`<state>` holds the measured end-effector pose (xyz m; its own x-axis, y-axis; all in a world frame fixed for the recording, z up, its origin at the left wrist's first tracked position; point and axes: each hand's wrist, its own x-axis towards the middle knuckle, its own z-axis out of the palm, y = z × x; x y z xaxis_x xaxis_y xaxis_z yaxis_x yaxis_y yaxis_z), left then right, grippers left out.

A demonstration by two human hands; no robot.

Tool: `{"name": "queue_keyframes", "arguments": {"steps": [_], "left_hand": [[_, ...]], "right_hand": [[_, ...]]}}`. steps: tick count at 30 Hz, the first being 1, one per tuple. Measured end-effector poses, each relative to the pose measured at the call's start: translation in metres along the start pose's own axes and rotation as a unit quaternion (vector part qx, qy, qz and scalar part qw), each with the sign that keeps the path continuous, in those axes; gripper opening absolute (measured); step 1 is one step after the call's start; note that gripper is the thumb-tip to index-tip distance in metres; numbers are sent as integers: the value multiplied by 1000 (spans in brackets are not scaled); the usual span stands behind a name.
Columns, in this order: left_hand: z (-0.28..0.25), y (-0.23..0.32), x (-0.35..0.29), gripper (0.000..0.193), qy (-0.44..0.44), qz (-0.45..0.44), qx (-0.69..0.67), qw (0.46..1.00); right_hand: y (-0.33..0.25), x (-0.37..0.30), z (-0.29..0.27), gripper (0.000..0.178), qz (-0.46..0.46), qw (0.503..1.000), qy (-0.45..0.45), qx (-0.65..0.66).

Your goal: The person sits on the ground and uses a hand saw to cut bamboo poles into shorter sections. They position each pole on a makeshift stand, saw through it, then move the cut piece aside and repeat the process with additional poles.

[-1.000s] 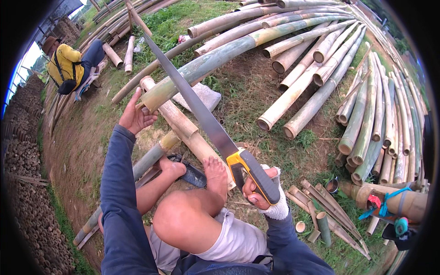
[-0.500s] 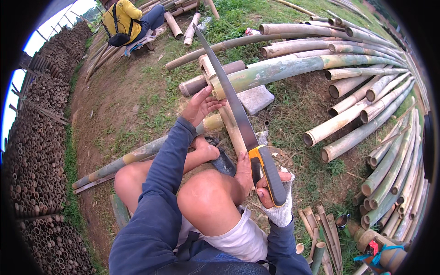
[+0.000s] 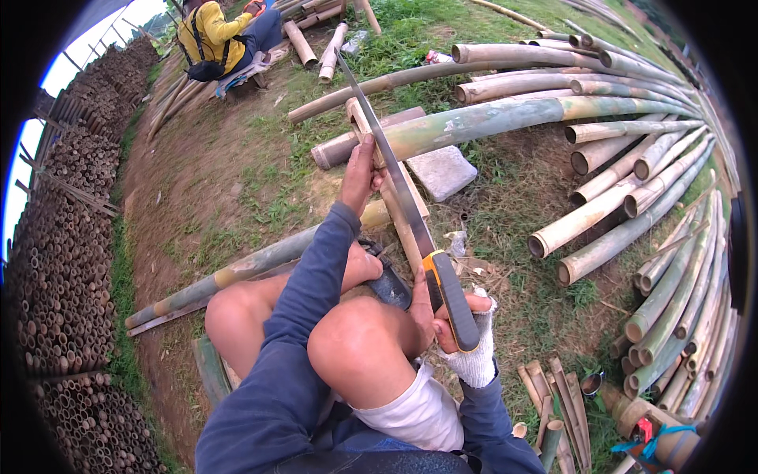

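Note:
A hand saw with a black and yellow handle (image 3: 452, 302) is gripped in my right hand (image 3: 472, 332), which wears a white fingerless glove. Its long blade (image 3: 395, 175) points up and away, lying across the near end of a thick green bamboo pole (image 3: 482, 126). Just left of the blade, my left hand (image 3: 360, 178) closes around the pole's cut end, thumb along its side; part of that end is hidden by the fingers. Below the pole, a wooden board (image 3: 401, 225) slants down toward my bent legs and a foot in a dark sandal.
Bamboo poles (image 3: 592, 209) fan out on the right, with a concrete block (image 3: 444, 172) nearer. Another bamboo pole (image 3: 237, 272) lies at the left. Stacked bamboo (image 3: 67, 292) lines the far left. A person in a yellow top (image 3: 213, 39) sits at the far left. Split bamboo pieces (image 3: 557, 411) lie lower right.
My left hand has moved slightly up and right, from spread fingers to closing on the pole end. The saw handle has shifted slightly down and its blade has turned more edge-on.

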<state>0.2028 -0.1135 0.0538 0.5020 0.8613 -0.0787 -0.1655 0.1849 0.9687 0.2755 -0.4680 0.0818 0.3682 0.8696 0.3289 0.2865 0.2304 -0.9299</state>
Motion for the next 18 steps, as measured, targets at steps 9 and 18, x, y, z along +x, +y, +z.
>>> {"name": "queue_keyframes", "arguments": {"steps": [9,18], "left_hand": [[-8,5,-6,72,-58,-17,-22,998],[-29,19,-15,95,-174,-123,46,976]], "right_hand": [[-5,-2,-7,29,33,992,123,5],[-19,-70,-84,49,124,977,149,89]]}}
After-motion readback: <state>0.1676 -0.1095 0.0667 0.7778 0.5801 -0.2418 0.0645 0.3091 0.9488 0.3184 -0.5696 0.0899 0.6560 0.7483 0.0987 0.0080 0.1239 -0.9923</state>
